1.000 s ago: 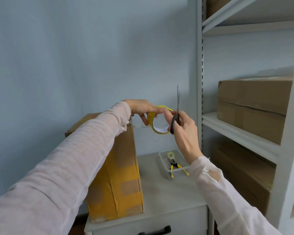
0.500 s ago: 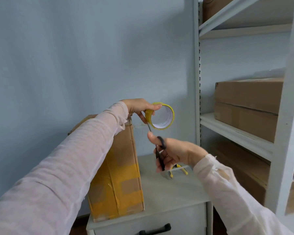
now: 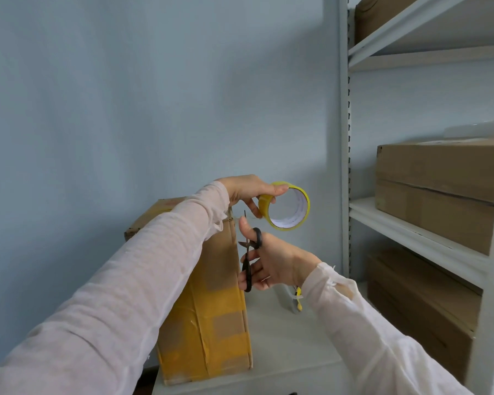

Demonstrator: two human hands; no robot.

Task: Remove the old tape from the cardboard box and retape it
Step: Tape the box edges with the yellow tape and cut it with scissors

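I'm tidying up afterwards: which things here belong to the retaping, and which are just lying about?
For the job: cardboard box, tape roll in the left hand, scissors in the right hand.
Lying about: shelf boxes, small tray behind the right wrist.

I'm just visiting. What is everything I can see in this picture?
cardboard box: 1, brown with yellow tape patches, standing on the cabinet
tape roll: 1, yellow, held up beside the box top
scissors: 1, black, blades pointing up
cabinet: 1, pale grey, under the box
small tray: 1, clear, behind the right wrist, mostly hidden
shelving unit: 1, white, at right
stored boxes: at least 3, brown, on the shelves
left hand: grips the tape roll
right hand: holds the scissors
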